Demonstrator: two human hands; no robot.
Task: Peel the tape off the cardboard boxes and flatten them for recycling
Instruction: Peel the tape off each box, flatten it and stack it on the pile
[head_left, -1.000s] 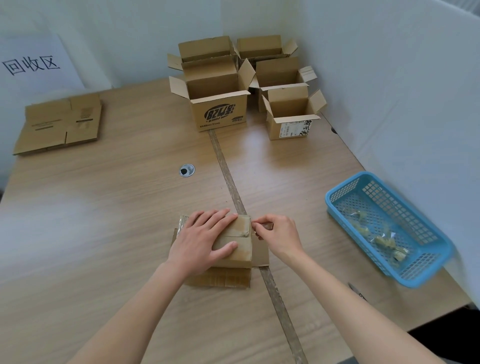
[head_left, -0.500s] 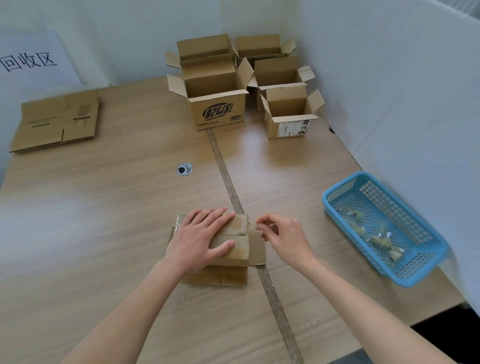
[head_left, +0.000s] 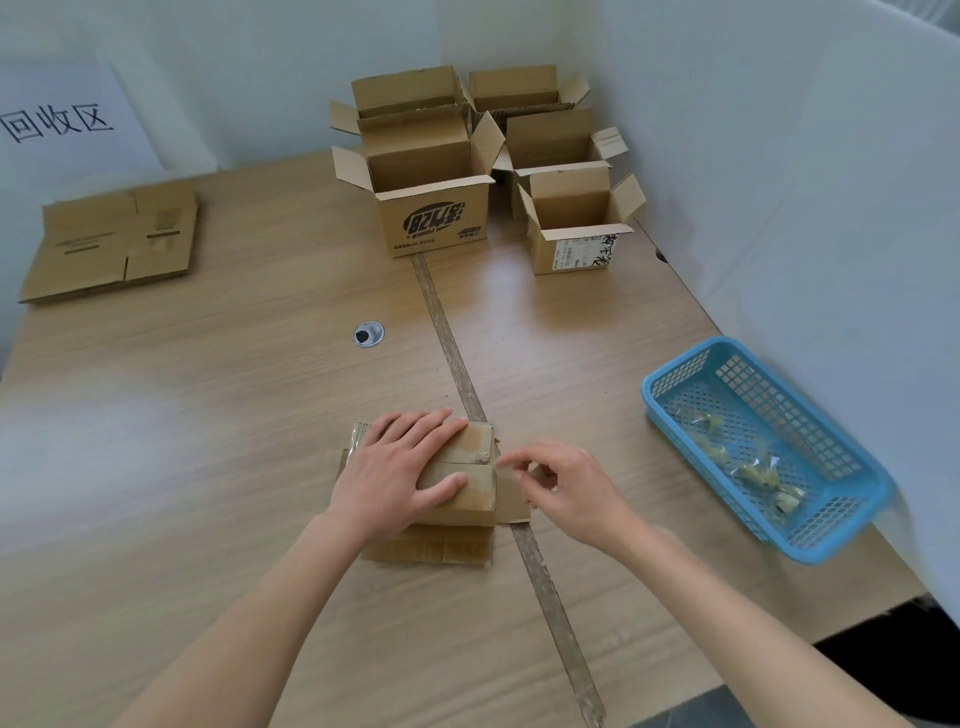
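Pressing left hand on flattened box, open boxes behind, blue basket right

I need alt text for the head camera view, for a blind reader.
A left hand presses a small taped cardboard box on a wooden table while the right hand picks at its side. Open boxes stand behind.

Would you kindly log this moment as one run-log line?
step: peeling tape | left hand: pressing flat on small box | right hand: fingers curled beside box's right edge, grip unclear | blue basket: holds tape scraps
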